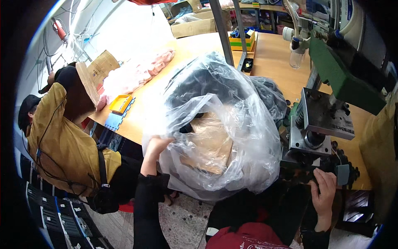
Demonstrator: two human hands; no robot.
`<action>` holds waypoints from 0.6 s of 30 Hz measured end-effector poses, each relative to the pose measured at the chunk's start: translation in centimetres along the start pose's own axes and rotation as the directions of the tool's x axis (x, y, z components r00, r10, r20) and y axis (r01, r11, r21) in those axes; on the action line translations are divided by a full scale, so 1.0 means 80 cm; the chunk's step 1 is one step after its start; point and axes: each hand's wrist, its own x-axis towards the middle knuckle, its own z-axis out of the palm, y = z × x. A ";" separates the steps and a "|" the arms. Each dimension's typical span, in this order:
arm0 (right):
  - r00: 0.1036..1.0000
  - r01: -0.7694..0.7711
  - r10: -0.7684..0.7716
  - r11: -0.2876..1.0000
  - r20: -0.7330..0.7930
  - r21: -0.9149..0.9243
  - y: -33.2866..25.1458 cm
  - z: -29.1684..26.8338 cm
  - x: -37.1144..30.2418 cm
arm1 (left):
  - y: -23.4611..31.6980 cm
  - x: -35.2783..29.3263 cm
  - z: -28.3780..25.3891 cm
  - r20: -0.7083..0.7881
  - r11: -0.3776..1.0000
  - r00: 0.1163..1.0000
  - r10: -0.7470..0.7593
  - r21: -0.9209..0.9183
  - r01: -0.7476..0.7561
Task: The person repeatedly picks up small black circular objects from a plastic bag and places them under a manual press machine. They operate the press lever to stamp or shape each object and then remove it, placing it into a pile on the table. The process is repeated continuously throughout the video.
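Through the head camera I make out dark characters along the front of the steel block (327,111) at three o'clock, too small for me to read surely. Pale print crosses the red garment (248,235) at five o'clock, cut by the rim. The cardboard (103,68) at ten o'clock bears illegible marks.
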 end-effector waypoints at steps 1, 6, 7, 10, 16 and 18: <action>1.000 0.007 -0.007 1.000 -0.006 0.021 -0.002 0.001 0.003 | -0.012 0.001 0.007 -0.172 0.940 0.982 0.071 -0.318 -0.124; 0.997 0.076 -0.073 0.989 -0.026 0.129 -0.025 0.021 0.016 | -0.057 0.045 -0.022 -0.046 0.955 0.997 -0.064 -0.291 0.048; 0.996 0.090 -0.088 0.988 -0.020 0.129 -0.028 0.022 0.017 | -0.055 0.049 -0.031 -0.119 0.979 0.987 0.112 -0.158 -0.130; 0.993 0.118 -0.116 0.978 -0.021 0.174 -0.038 0.020 0.019 | 0.005 0.024 -0.045 -0.125 0.918 0.979 0.164 -0.343 -0.197; 0.968 0.248 -0.251 0.925 -0.027 0.289 -0.064 0.015 0.042 | 0.092 -0.018 -0.035 -0.109 0.668 0.891 0.442 -0.622 -0.408; 0.964 0.251 -0.267 0.904 -0.001 0.345 -0.080 0.017 0.056 | 0.115 -0.018 -0.031 -0.067 0.560 0.847 0.528 -0.722 -0.406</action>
